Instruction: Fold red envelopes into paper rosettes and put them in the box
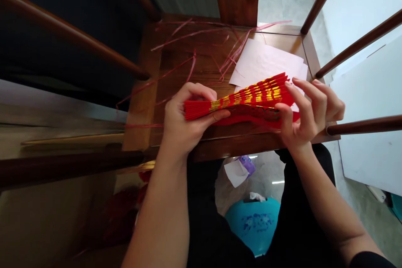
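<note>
Red paper bundle (251, 94), printed in gold, lies across the centre of the frame, raised over a wooden surface (140, 119). Its layers are pressed tight at the left end and spread like a fan toward the right (whether they are pleats of one piece or separate leaves, I cannot tell). The left hand (179, 123), at centre, is closed on the narrow end, thumb along the lower side and fingers curled over the top. The right hand (310, 113), right of centre, grips the spread end lightly between thumb and forefinger, its other fingers raised and parted. The two hands are well apart, joined only by the paper between them.

The step in hand appears to be control of the layers: compression at one end, separation at the other. From this position, any further move would call for a steady left pinch and light right fingertips, since a loose hold could let the layers slip out of line and a hard one could crease them.

Above and behind the bundle, white sheets (266, 60) lie at upper right of centre, and thin pink strands (194, 65) trail over the wood at upper centre.
</note>
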Demonstrator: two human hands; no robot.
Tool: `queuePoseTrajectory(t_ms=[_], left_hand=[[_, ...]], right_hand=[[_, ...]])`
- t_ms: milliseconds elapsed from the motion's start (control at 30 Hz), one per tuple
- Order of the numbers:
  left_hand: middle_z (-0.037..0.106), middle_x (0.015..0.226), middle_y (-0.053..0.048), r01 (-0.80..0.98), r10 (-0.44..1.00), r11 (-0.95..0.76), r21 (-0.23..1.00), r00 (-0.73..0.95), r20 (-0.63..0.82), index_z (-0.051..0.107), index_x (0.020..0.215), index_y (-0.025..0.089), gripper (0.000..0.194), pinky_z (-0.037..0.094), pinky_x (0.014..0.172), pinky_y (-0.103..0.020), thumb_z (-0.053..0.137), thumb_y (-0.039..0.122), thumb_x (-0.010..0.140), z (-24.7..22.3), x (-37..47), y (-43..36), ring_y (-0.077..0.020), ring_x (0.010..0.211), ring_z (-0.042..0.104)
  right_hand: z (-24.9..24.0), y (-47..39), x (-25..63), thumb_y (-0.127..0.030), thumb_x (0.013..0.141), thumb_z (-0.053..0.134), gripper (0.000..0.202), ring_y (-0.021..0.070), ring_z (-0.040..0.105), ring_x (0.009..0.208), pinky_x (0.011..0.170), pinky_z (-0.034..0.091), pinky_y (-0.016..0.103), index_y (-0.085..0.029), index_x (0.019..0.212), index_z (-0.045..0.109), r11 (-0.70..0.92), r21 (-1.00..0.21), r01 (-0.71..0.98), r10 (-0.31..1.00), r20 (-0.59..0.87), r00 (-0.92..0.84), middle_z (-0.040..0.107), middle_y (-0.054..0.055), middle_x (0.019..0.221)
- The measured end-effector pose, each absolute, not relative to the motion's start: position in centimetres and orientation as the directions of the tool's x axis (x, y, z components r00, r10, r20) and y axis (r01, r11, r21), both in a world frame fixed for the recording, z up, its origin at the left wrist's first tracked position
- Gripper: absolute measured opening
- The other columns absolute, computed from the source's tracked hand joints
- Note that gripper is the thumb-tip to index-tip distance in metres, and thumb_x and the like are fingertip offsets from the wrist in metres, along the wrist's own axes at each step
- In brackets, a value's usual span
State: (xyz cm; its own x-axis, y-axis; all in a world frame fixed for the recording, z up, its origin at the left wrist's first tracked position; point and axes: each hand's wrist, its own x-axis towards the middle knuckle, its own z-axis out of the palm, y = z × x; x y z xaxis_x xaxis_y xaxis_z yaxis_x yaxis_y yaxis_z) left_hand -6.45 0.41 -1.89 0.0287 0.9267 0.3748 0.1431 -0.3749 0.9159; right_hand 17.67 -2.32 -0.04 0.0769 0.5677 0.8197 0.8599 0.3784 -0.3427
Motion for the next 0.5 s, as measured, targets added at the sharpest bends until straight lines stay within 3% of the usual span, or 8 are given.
queuePoseTrajectory(t_ms=[133, 233, 300, 400, 500], left_hand=[[0.07, 0.087, 0.003, 0.072, 0.914, -0.405, 0.911, 0.049, 0.403, 0.064, 0.085, 0.028, 0.035, 0.054, 0.078, -0.035, 0.097, 0.038, 0.077, -1.4, -5.9, 0.1, -0.0162, 0.081, 0.066], [0.074, 0.089, 0.003, 0.061, 0.913, -0.406, 0.912, 0.077, 0.401, 0.066, 0.086, 0.027, 0.034, 0.057, 0.078, -0.035, 0.096, 0.037, 0.077, -1.5, -5.5, -0.2, -0.0164, 0.082, 0.07], [0.075, 0.092, 0.004, 0.083, 0.908, -0.415, 0.906, 0.098, 0.407, 0.066, 0.086, 0.027, 0.034, 0.059, 0.078, -0.036, 0.096, 0.039, 0.076, -1.6, -5.6, -0.2, -0.0173, 0.084, 0.072], [0.077, 0.093, 0.004, 0.094, 0.888, -0.452, 0.887, 0.141, 0.437, 0.068, 0.087, 0.027, 0.033, 0.061, 0.078, -0.036, 0.098, 0.034, 0.075, -1.7, -5.9, -0.1, -0.0175, 0.084, 0.073], [0.077, 0.092, 0.003, 0.076, 0.88, -0.465, 0.882, 0.151, 0.451, 0.07, 0.089, 0.028, 0.033, 0.062, 0.079, -0.036, 0.099, 0.032, 0.074, -1.4, -5.9, -0.2, -0.0176, 0.084, 0.074]], right_hand=[[0.8, -3.2, 16.1, -0.051, 0.107, 0.058, 0.041, 0.0417, 0.057, 0.145, 0.122, 0.034, 0.071, -0.033, 0.142, 0.068, 0.34, -0.325, 0.883, 0.644, 0.765, 0.034, 0.072, 0.005, 0.142], [1.0, -4.3, 13.7, -0.051, 0.105, 0.061, 0.057, 0.0364, 0.049, 0.155, 0.129, 0.032, 0.062, -0.035, 0.159, 0.051, 0.477, -0.201, 0.856, 0.744, 0.611, -0.271, 0.062, 0.004, 0.159], [0.8, -4.6, 13.0, -0.051, 0.106, 0.061, 0.062, 0.0338, 0.046, 0.157, 0.133, 0.027, 0.06, -0.035, 0.163, 0.044, 0.554, -0.182, 0.812, 0.763, 0.501, -0.408, 0.057, 0.004, 0.164], [0.8, -4.1, 14.0, -0.049, 0.102, 0.068, 0.063, 0.0384, 0.044, 0.158, 0.134, 0.021, 0.067, -0.037, 0.16, 0.048, 0.514, -0.273, 0.814, 0.818, 0.44, -0.369, 0.06, 0.006, 0.16], [0.9, -3.2, 16.2, -0.044, 0.096, 0.078, 0.063, 0.0415, 0.041, 0.158, 0.132, 0.023, 0.067, -0.037, 0.154, 0.054, 0.465, -0.318, 0.826, 0.857, 0.396, -0.33, 0.065, 0.008, 0.149]])
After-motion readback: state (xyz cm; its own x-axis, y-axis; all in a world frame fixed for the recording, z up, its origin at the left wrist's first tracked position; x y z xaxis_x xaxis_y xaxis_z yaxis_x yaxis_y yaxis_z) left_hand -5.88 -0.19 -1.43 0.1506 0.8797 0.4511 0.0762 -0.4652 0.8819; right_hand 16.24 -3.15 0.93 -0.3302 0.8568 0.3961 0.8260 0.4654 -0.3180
